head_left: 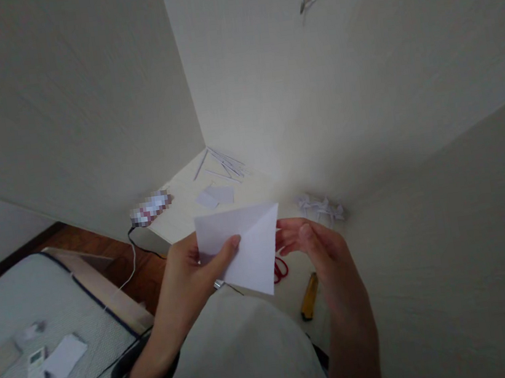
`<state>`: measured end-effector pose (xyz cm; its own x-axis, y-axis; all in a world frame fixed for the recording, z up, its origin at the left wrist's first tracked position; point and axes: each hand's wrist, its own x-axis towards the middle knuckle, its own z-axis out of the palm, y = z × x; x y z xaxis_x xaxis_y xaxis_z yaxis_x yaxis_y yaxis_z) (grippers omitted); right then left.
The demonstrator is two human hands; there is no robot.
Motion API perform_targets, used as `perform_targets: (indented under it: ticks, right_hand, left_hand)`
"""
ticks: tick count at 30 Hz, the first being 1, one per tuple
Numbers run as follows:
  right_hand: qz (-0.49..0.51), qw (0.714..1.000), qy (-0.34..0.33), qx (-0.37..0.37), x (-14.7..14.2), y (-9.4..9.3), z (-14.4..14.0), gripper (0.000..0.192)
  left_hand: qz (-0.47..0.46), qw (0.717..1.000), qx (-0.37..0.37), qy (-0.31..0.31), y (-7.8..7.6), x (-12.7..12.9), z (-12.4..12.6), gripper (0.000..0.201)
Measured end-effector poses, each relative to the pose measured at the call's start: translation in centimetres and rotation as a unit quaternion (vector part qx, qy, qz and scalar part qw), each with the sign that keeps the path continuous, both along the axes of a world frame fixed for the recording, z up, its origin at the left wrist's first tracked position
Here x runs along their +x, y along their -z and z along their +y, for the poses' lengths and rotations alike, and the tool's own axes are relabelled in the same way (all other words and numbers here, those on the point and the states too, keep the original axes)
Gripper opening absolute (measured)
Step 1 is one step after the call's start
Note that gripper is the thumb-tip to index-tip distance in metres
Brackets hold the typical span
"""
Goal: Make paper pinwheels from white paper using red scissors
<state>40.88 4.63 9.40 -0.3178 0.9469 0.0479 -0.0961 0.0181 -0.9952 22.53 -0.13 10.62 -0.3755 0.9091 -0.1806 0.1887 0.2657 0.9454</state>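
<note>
White paper, a folded sheet [246, 245], is held above the lap near a low table [181, 214]; pinched along its left edge by the left hand [190, 278], thumb on top. The right hand [318, 242] is closed on the right corner. Judged light, limp, easily creased; best gripped at edges.

walls close in behind and to the right of the desk [182, 220]. paper strips [224, 166] fill its far corner, scraps [215, 196] the middle, folded pieces [322, 207] the right edge. the near left desk lies bare.
</note>
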Motion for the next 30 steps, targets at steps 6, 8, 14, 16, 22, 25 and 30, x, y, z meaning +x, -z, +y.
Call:
perform_targets:
  ticks: [6,8,14,16,22,25,30]
  right_hand:
    - [0.015,0.999,-0.031,-0.019,-0.8,0.0,-0.1,0.022]
    - [0.000,0.998,-0.049,-0.043,-1.0,0.0,-0.2,0.017]
    - [-0.022,0.997,-0.035,-0.058,-1.6,0.2,-0.5,0.013]
    - [-0.013,0.998,-0.028,-0.062,-1.7,0.4,-0.4,0.008]
    - [-0.004,0.999,0.004,-0.048,-1.5,0.6,-0.1,0.003]
    - [-0.005,0.999,0.008,-0.046,-1.3,0.5,-0.1,0.008]
    - [-0.020,0.996,0.000,-0.087,-1.5,0.7,-0.3,0.017]
  left_hand:
    - [0.011,0.999,0.013,0.032,0.0,0.3,0.0,0.028]
    - [-0.018,0.999,0.001,0.040,0.0,0.4,0.0,0.027]
    - [-0.125,0.990,-0.056,0.034,0.4,0.4,0.2,0.026]
    - [-0.158,0.985,-0.063,0.035,0.7,0.3,0.2,0.027]
    - [-0.245,0.966,-0.058,0.055,1.5,-0.1,0.1,0.023]
    - [-0.261,0.962,-0.050,0.059,1.4,-0.1,0.2,0.018]
    - [-0.220,0.973,-0.028,0.065,1.2,0.2,0.4,0.020]
